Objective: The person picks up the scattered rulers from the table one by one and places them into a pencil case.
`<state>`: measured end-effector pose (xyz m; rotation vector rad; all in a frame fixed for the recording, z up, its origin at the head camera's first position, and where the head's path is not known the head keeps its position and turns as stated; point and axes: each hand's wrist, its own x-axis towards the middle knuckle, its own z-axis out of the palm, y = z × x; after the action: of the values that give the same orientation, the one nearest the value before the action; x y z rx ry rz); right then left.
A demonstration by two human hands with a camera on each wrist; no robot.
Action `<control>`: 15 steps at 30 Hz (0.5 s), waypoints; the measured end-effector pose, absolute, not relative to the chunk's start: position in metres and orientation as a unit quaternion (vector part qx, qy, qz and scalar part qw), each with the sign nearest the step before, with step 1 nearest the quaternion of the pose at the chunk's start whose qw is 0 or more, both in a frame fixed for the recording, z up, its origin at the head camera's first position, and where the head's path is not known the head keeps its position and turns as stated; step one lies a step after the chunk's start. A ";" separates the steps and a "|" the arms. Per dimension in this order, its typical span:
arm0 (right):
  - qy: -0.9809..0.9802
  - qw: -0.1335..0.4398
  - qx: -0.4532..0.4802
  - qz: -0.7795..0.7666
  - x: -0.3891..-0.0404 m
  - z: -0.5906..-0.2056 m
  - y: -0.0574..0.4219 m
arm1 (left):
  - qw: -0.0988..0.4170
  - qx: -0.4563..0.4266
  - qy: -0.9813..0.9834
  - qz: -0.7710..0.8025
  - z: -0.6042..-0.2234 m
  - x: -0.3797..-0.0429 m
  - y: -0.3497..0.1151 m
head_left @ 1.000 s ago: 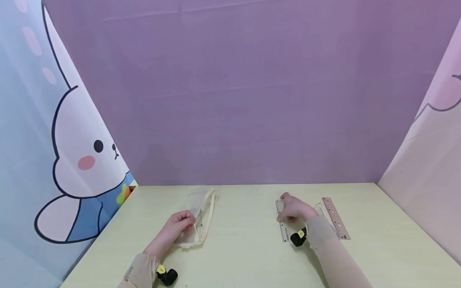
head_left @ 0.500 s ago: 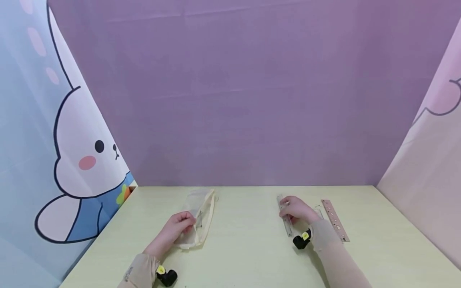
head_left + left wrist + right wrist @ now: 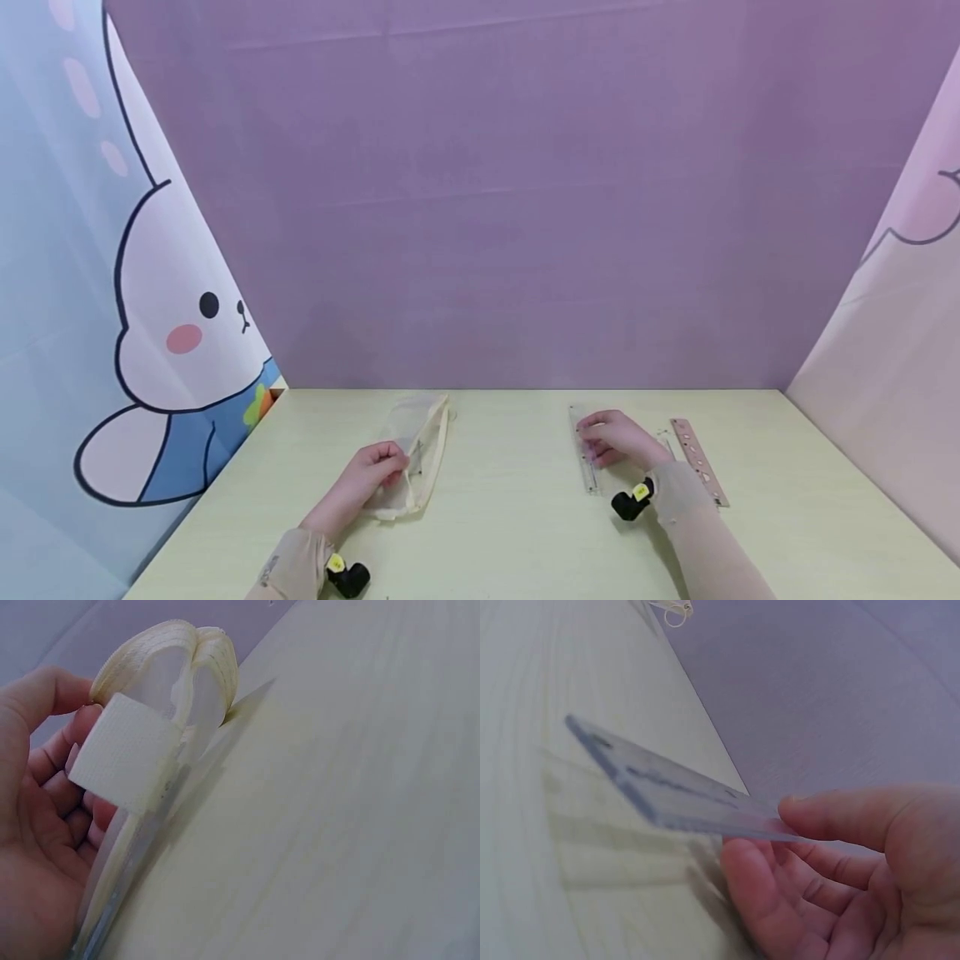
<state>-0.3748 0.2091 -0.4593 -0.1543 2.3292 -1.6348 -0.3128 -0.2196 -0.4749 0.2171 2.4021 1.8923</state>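
Note:
At the left of the table, my left hand (image 3: 378, 463) pinches the edge of a translucent zip pouch (image 3: 407, 415). The pouch has a cream border, and its mouth gapes in the left wrist view, where a pale square tab (image 3: 124, 754) hangs beside my fingers. On the right, a clear ruler (image 3: 586, 475) is held between the thumb and fingers of my right hand (image 3: 618, 437). The right wrist view shows the ruler tilted and raised off the table, with a shadow below it. Something dark and thin shows inside the pouch.
A pink ruler (image 3: 697, 460) with cut-out holes lies to the right of my right wrist. Between them is another clear piece (image 3: 665, 440), partly hidden by the wrist. A purple cloth (image 3: 525, 208) rises behind the table's (image 3: 510, 500) far edge.
My right hand has picked the clear ruler up from the table, tipped it on edge, then turned its face up and shifted it slightly left. My left hand stays on the pouch.

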 end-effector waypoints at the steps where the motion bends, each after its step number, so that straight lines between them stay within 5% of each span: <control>1: 0.806 0.148 -0.055 -0.571 -0.375 -0.460 0.209 | 0.037 0.069 0.787 0.612 -0.475 -0.313 -0.220; 15: 0.765 0.172 -0.054 -0.618 -0.378 -0.467 0.215 | 0.017 0.087 0.811 0.578 -0.478 -0.313 -0.217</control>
<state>-0.3783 0.2147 -0.4666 -0.1533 2.1720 -1.7544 -0.3129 -0.2170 -0.4779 0.2698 2.5221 1.7957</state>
